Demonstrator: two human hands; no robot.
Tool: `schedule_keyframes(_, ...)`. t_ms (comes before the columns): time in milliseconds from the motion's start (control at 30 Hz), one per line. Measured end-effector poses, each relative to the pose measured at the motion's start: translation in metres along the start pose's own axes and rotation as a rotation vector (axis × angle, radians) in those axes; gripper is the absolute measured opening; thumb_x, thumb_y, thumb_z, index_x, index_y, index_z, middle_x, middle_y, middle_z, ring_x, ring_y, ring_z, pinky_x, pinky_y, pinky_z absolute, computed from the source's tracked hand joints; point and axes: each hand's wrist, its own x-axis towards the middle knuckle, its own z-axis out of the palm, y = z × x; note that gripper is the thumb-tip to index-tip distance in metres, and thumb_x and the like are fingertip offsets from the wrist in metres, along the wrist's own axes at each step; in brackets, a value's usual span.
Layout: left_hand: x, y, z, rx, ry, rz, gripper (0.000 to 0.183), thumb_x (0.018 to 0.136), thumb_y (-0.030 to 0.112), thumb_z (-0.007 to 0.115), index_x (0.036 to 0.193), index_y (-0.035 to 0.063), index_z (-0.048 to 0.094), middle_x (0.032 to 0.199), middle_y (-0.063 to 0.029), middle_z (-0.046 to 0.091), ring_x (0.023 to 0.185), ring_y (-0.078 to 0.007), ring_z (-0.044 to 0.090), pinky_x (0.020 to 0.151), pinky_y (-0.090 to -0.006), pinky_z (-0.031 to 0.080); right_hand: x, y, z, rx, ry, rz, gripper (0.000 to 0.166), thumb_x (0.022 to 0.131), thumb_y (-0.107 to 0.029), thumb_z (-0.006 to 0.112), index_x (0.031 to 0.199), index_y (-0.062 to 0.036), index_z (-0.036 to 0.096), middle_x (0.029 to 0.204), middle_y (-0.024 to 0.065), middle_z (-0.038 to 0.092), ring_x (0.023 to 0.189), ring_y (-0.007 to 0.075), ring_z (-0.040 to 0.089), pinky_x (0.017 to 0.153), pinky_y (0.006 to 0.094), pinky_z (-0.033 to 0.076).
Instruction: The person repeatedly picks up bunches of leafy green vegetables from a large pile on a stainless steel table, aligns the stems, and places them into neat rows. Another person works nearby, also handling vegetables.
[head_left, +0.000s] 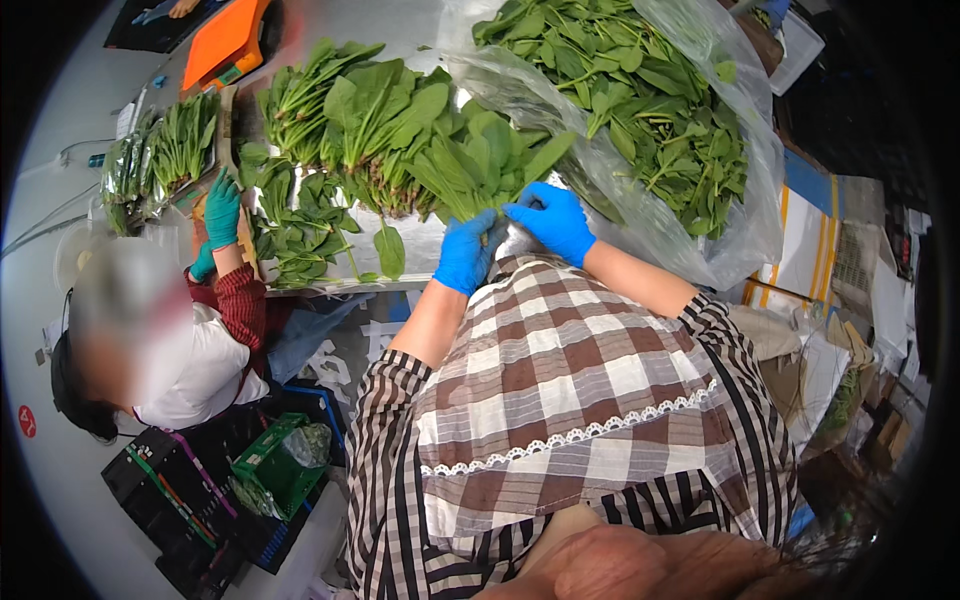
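Observation:
In a blue glove, my left hand (466, 253) closes around the stem ends of a bunch of leafy greens (480, 161), likely spinach. The leaves fan out away from me over the table edge. My right hand (553, 223), also gloved in blue, is bent beside those stems with its fingertips close to my left fingers; whether it pinches anything is hidden. Left of the held bunch lie gathered bunches of greens (386, 112) with reddish root ends. Loose leaves (307, 236) are scattered nearer the table's front edge.
A large clear plastic bag (757, 172) of loose greens (660, 112) spreads at right. At left, a co-worker's green-gloved hand (222, 210) is beside packed greens (180, 139). An orange scale (221, 45) stands behind. Crates (281, 469) sit lower left, cartons (806, 232) right.

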Motion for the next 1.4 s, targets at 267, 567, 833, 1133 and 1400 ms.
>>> schedule_keyframes(267,0.0,-0.001,0.001,0.091,-0.14,0.062,0.028,0.09,0.004,0.06,0.117,0.0033,0.055,0.103,-0.013,0.065,0.086,-0.0235,0.067,0.07,-0.0346,0.059,0.016,0.001,-0.002,0.101,0.184,-0.15,0.028,0.081,-0.022,0.071,0.099,-0.0005,0.066,0.082,0.0152,0.067,0.07,0.0235,0.063,0.063,0.0363,0.048)
schedule_keyframes(567,-0.007,0.011,0.01,-0.049,-0.08,0.047,0.014,0.09,0.008,0.063,0.103,0.0049,0.061,0.087,-0.0093,0.064,0.076,-0.0207,0.064,0.066,-0.0336,0.057,0.024,0.007,-0.074,0.476,-0.17,0.065,0.031,0.091,-0.03,0.063,0.108,-0.0043,0.06,0.079,0.0045,0.062,0.06,0.0099,0.054,0.056,0.0264,0.046)
schedule_keyframes(833,-0.014,0.016,0.03,0.134,-0.323,0.064,0.021,0.085,0.016,0.068,0.105,0.0079,0.066,0.086,-0.0054,0.069,0.069,-0.0142,0.063,0.055,-0.0237,0.045,0.011,-0.003,-0.011,0.627,-0.168,0.133,0.035,0.088,-0.013,0.065,0.119,0.0003,0.055,0.098,0.0081,0.065,0.078,0.0148,0.063,0.066,0.0279,0.051)
schedule_keyframes(1133,-0.016,0.013,0.029,0.114,-0.35,0.126,0.024,0.09,0.024,0.066,0.101,0.0034,0.067,0.083,-0.0082,0.069,0.07,-0.0158,0.064,0.051,-0.0292,0.049,-0.014,-0.023,-0.013,0.694,-0.117,0.21,0.031,0.088,-0.023,0.066,0.113,-0.0055,0.057,0.097,0.0021,0.061,0.075,0.013,0.057,0.062,0.0289,0.047)
schedule_keyframes(1400,-0.015,0.034,0.018,0.099,-0.273,0.093,0.013,0.086,0.021,0.067,0.082,0.0094,0.063,0.074,-0.0032,0.063,0.063,-0.0132,0.059,0.058,-0.0282,0.048,0.002,-0.023,0.003,0.428,-0.026,0.049,0.021,0.089,-0.02,0.066,0.092,-0.0033,0.054,0.083,0.004,0.056,0.074,0.0114,0.055,0.061,0.0277,0.047)
